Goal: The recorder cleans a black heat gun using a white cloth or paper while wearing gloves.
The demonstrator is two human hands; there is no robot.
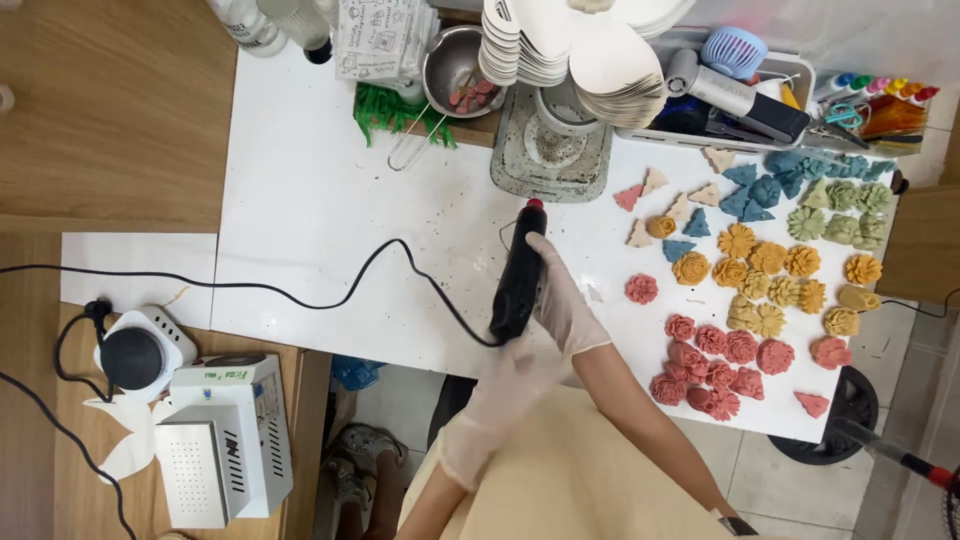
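Note:
A black glue gun with a red tip lies slanted on the white table, its black cord running off to the left. My right hand, in a white glove, rests along the gun's right side and grips it. My left hand, also gloved and blurred, is at the table's near edge with its fingers up against the gun's lower end; whether it grips anything is unclear. A lone pink flower-shaped piece lies just right of my right hand.
Several moulded flowers in red, yellow and green, plus blue and tan tree shapes, cover the table's right side. At the back stand a metal pot, stacked white cut-outs and a tool basket. A hot plate and white device sit left.

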